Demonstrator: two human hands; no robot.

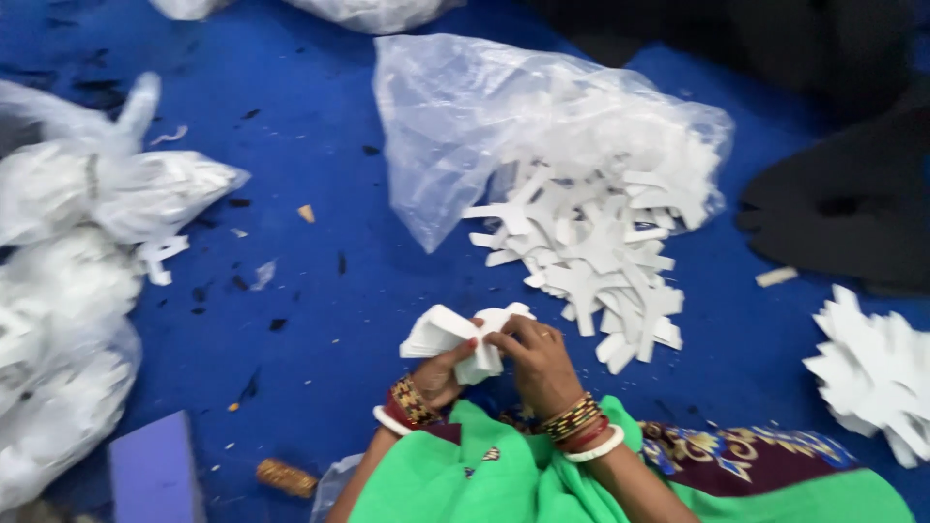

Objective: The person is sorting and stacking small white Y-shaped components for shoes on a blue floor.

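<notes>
Head view: a small stack of white cut-out pieces is held between both hands just above the green cloth that covers the lap. The left hand is closed under the stack from below, so that its lower edge is supported; the right hand is closed on the stack's right end, with the fingertips pressed on the top face. Both grips are clenched on the stack. The pieces are fanned slightly to the upper left of the grip, presumably so that their edges can be aligned or counted; this is a judgement only. Most of the stack projects beyond the fingers, and only its lower right corner is covered.

Places are given from the loose pile of white pieces. The held stack lies below and left of the pile, near but apart from it. The clear plastic bag lies open at the pile's upper side, and the pile spills from its mouth, apparently for easy reach. 1 further heap of white pieces lies well to the right. Tied white bags lie far to the left. All rest on the blue floor sheet.
</notes>
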